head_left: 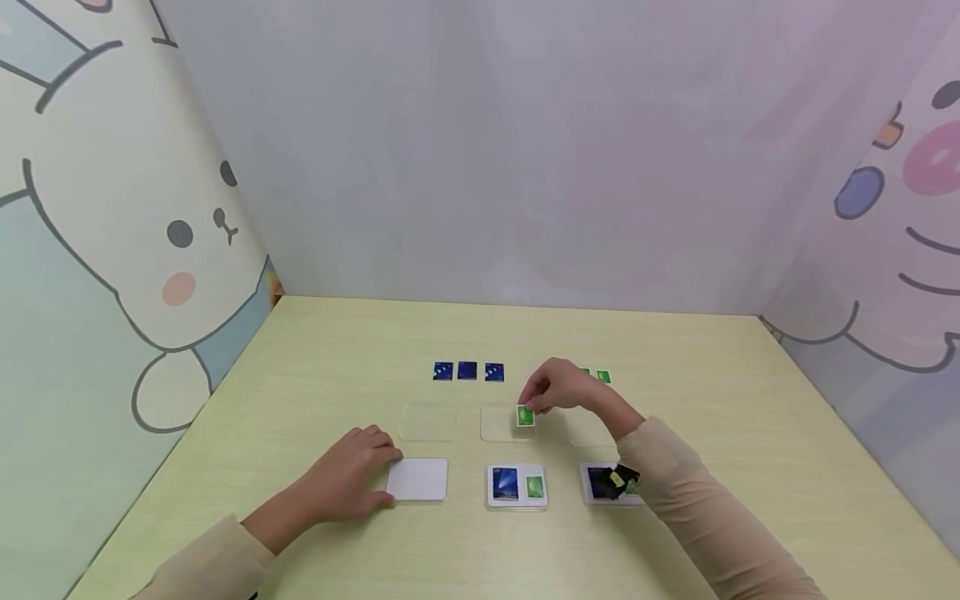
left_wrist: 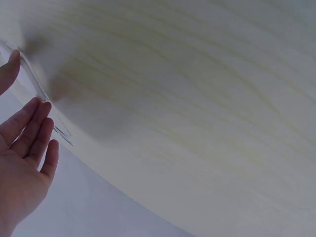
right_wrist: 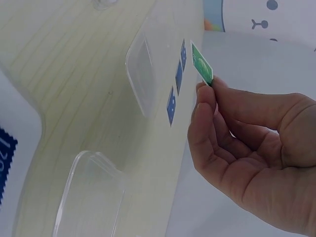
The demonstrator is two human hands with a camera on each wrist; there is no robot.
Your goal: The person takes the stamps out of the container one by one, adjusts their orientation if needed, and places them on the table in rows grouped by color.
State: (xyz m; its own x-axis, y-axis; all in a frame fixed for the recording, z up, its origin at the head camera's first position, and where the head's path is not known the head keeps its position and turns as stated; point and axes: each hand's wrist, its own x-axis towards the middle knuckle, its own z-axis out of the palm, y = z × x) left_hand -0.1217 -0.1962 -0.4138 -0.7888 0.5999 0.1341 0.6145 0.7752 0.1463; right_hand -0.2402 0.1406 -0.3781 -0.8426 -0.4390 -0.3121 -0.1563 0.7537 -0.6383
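Observation:
A small green stamp [head_left: 525, 415] with a white border is pinched between the thumb and index finger of my right hand [head_left: 558, 385]. In the right wrist view the stamp [right_wrist: 201, 64] is raised above the table, tilted, and held by one corner. Below it in the head view lies the middle clear plastic lid [head_left: 495, 423]. My left hand [head_left: 352, 475] holds a flat white card case [head_left: 418, 479] at its left end, thumb on the near corner and fingers on the far one. The left wrist view shows the hand's fingertips [left_wrist: 42, 101] at the case's edge.
Three blue stamps [head_left: 467, 371] lie in a row farther back, and green stamps [head_left: 603, 377] lie partly behind my right hand. A left lid [head_left: 428, 422] and right lid [head_left: 588, 428] flank the middle one. Near me are a middle case [head_left: 517, 502] and right case [head_left: 592, 492] bearing stamps.

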